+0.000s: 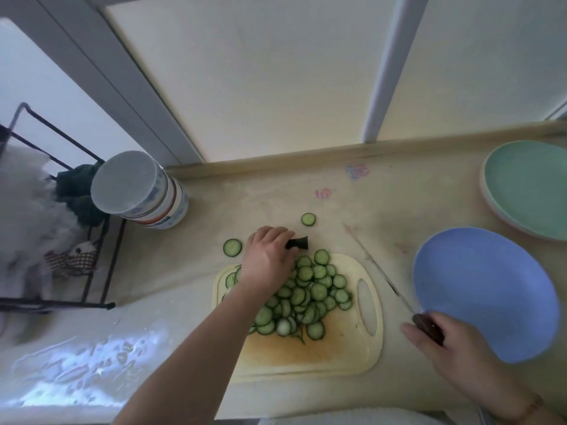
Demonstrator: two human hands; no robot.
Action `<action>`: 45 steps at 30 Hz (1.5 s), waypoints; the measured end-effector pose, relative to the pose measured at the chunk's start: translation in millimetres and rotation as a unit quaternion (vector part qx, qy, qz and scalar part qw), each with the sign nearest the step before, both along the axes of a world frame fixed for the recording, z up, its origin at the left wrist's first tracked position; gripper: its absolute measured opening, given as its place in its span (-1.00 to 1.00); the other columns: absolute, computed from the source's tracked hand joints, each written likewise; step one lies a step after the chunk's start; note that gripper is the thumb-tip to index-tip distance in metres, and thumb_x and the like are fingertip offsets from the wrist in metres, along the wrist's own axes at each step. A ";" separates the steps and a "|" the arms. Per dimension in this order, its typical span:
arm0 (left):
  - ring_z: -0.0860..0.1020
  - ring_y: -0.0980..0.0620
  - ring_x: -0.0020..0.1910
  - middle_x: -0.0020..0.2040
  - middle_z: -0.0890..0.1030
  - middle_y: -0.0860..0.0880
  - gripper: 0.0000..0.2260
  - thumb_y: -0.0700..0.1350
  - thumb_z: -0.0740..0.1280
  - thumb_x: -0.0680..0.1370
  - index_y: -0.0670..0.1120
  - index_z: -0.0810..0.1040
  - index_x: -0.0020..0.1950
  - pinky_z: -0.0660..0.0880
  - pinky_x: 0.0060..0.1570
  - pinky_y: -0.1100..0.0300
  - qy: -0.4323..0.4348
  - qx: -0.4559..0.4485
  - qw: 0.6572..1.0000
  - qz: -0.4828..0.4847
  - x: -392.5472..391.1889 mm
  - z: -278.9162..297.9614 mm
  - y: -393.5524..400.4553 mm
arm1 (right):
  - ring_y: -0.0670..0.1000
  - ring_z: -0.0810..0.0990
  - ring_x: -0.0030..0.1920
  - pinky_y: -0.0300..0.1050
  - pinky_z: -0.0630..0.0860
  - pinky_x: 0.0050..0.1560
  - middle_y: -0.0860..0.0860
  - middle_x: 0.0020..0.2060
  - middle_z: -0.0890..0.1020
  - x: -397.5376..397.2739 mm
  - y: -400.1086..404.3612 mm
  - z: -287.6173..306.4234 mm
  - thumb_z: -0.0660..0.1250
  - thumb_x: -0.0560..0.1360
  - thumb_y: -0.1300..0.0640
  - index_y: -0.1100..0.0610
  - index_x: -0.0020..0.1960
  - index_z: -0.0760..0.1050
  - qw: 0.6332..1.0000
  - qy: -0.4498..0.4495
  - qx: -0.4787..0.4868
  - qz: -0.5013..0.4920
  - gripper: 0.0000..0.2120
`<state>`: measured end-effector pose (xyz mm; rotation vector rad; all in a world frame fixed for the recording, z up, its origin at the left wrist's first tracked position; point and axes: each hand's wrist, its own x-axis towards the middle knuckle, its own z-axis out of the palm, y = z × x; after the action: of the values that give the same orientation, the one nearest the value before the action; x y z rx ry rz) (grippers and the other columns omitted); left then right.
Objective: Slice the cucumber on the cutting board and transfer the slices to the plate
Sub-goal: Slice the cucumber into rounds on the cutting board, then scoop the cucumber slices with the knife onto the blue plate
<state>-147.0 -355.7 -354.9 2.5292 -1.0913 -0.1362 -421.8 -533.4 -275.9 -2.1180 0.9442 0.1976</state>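
The left hand [270, 256] pinches the dark cucumber end [298, 242] just past the cutting board's [337, 360] far edge. The right hand [454, 357] grips the knife [399, 294] by its handle, blade lying on the countertop [306, 191] between board and blue plate [484, 292]. Cucumber slices [306, 296] lie heaped on the board's far half; two strays rest on the countertop beyond it. They look thin, wet, slippery and light, probably best scooped in bunches, not pinched singly.

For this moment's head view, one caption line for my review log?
Left hand holds cucumber end beyond slice-covered cutting board; right hand rests knife beside blue plate.
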 end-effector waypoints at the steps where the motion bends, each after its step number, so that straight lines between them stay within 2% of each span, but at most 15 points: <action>1: 0.58 -0.17 0.15 0.16 0.66 -0.07 -0.69 0.00 0.30 0.56 -0.12 0.65 0.19 0.52 0.17 -0.13 -0.016 -0.022 0.999 -0.024 -5.1 -0.8 -1.0 | -0.09 0.40 -0.55 -0.27 0.31 -0.49 0.01 -0.57 0.42 -0.2 1.9 3.1 0.17 0.33 -0.49 0.15 -0.38 0.36 0.999 -0.009 0.042 -0.017 -0.34; 3: 0.56 -0.15 0.17 0.19 0.64 -0.09 -0.74 -0.08 0.34 0.58 -0.14 0.64 0.21 0.52 0.21 -0.06 -0.025 -0.068 0.993 -0.098 -16.9 -1.0 -8.2 | 0.02 0.43 -0.59 -0.10 0.41 -0.51 0.08 -0.59 0.48 -5.0 6.5 4.4 0.24 0.53 -0.20 0.20 -0.37 0.37 0.992 -0.017 0.117 -0.048 -0.48; 5: 0.55 -0.15 0.20 0.23 0.62 -0.11 -0.75 -0.13 0.36 0.58 -0.15 0.62 0.23 0.49 0.23 -0.01 -0.018 -0.079 0.984 -0.160 -25.7 -1.1 -18.1 | 0.11 0.51 -0.57 -0.09 0.50 -0.43 0.16 -0.58 0.54 -11.1 10.4 1.2 0.24 0.59 0.04 0.26 -0.36 0.44 0.992 -0.023 0.116 -0.048 -0.58; 8: 0.54 -0.17 0.24 0.27 0.60 -0.13 -0.72 -0.15 0.37 0.57 -0.17 0.60 0.26 0.52 0.25 -0.05 0.002 -0.070 0.982 -0.176 -38.2 -1.7 -23.0 | 0.07 0.56 -0.56 -0.20 0.51 -0.40 0.14 -0.60 0.57 -21.1 18.6 -6.7 0.28 0.57 0.08 0.29 -0.36 0.52 0.992 -0.017 0.109 -0.068 -0.60; 12: 0.41 -0.22 0.43 0.44 0.48 -0.15 -0.54 0.07 0.15 0.63 -0.16 0.49 0.41 0.42 0.38 -0.14 0.008 -0.001 0.987 -0.160 -54.4 1.4 -17.0 | 0.10 0.52 -0.59 -0.10 0.46 -0.51 0.21 -0.58 0.56 -26.5 31.2 -17.7 0.25 0.59 0.15 0.27 -0.26 0.52 0.978 -0.020 0.173 -0.117 -0.70; 15: 0.14 -0.19 0.59 0.60 0.24 -0.12 -0.36 0.22 -0.06 0.60 -0.13 0.33 0.53 0.15 0.55 -0.15 0.021 0.100 0.987 -0.125 -61.0 1.0 -19.5 | 0.14 0.54 -0.55 -0.21 0.42 -0.50 0.24 -0.56 0.53 -27.6 40.5 -24.3 0.19 0.62 0.13 0.33 -0.24 0.50 0.966 -0.018 0.212 -0.145 -0.65; 18: 0.32 -0.24 0.50 0.50 0.41 -0.13 -0.43 0.20 0.05 0.61 -0.14 0.46 0.43 0.27 0.46 -0.19 -0.032 0.083 0.991 -0.103 -67.7 -2.6 -22.8 | 0.11 0.56 -0.52 -0.08 0.44 -0.38 0.31 -0.47 0.57 -30.9 40.5 -27.9 0.16 0.63 0.08 0.36 -0.21 0.50 0.963 -0.001 0.223 -0.150 -0.61; 20: 0.40 -0.24 0.44 0.42 0.49 -0.14 -0.47 0.19 0.10 0.61 -0.15 0.51 0.37 0.35 0.42 -0.19 -0.045 0.062 0.992 -0.096 -69.1 -9.1 -22.3 | 0.17 0.53 -0.55 -0.05 0.45 -0.42 0.35 -0.50 0.54 -33.2 39.7 -31.7 0.14 0.64 0.06 0.36 -0.20 0.46 0.959 0.004 0.241 -0.149 -0.60; 24: 0.45 -0.19 0.31 0.31 0.55 -0.12 -0.54 0.15 0.15 0.62 -0.16 0.53 0.30 0.43 0.34 -0.09 -0.067 0.035 0.992 -0.106 -71.2 -13.2 -20.4 | 0.22 0.52 -0.57 -0.03 0.45 -0.49 0.29 -0.53 0.52 -37.0 36.9 -43.9 0.15 0.63 0.06 0.33 -0.22 0.42 0.956 0.010 0.253 -0.146 -0.61; 27: 0.44 -0.11 0.24 0.30 0.51 -0.09 -0.55 0.14 0.16 0.61 -0.16 0.51 0.30 0.48 0.25 -0.02 -0.045 0.018 0.994 -0.095 -77.3 -15.3 -20.1 | 0.25 0.54 -0.57 -0.03 0.46 -0.49 0.23 -0.54 0.53 -34.2 37.9 -49.9 0.17 0.63 0.03 0.28 -0.26 0.40 0.959 0.024 0.255 -0.122 -0.61; 31: 0.43 -0.15 0.29 0.33 0.46 -0.11 -0.47 0.20 0.16 0.59 -0.17 0.46 0.37 0.47 0.29 -0.07 0.002 0.020 0.996 -0.086 -82.0 -20.3 -18.5 | 0.20 0.58 -0.55 -0.13 0.45 -0.50 0.17 -0.56 0.55 -25.4 40.4 -51.4 0.16 0.63 0.01 0.23 -0.32 0.38 0.968 0.039 0.234 -0.086 -0.58; 35: 0.37 -0.14 0.38 0.41 0.42 -0.08 -0.40 0.26 0.19 0.58 -0.13 0.38 0.46 0.39 0.37 -0.11 0.022 0.016 0.996 -0.087 -87.9 -22.8 -14.6 | 0.13 0.62 -0.48 -0.17 0.48 -0.39 0.20 -0.49 0.61 -17.9 38.2 -51.9 0.14 0.62 -0.08 0.19 -0.34 0.41 0.979 0.058 0.195 -0.030 -0.53; 39: 0.27 -0.14 0.48 0.47 0.39 -0.10 -0.33 0.31 0.17 0.57 -0.12 0.34 0.51 0.33 0.45 -0.14 0.028 0.001 0.997 -0.070 -93.6 -26.3 -12.2 | 0.14 0.59 -0.52 -0.21 0.48 -0.42 0.19 -0.53 0.60 -13.1 36.5 -47.1 0.12 0.64 -0.06 0.19 -0.34 0.40 0.975 0.076 0.208 0.008 -0.53; 42: 0.25 -0.15 0.52 0.50 0.38 -0.12 -0.30 0.33 0.18 0.57 -0.14 0.34 0.53 0.32 0.46 -0.15 0.015 -0.004 0.997 -0.070 -94.6 -29.1 -11.3 | 0.20 0.59 -0.49 -0.12 0.55 -0.41 0.17 -0.52 0.61 -8.9 39.6 -45.8 0.12 0.63 -0.08 0.14 -0.34 0.39 0.975 0.078 0.205 0.032 -0.55; 45: 0.26 -0.15 0.51 0.51 0.36 -0.12 -0.31 0.32 0.19 0.58 -0.12 0.31 0.55 0.32 0.44 -0.17 0.011 0.001 0.996 -0.083 -94.6 -29.0 -10.7 | 0.19 0.64 -0.41 -0.09 0.60 -0.28 0.18 -0.47 0.64 -5.1 49.1 -50.9 0.12 0.63 -0.09 0.20 -0.34 0.46 0.973 0.071 0.211 0.053 -0.50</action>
<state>-241.6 -366.4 -383.8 2.4308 -1.2925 -0.2086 -427.0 -484.4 -326.8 -1.7756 0.7883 0.5607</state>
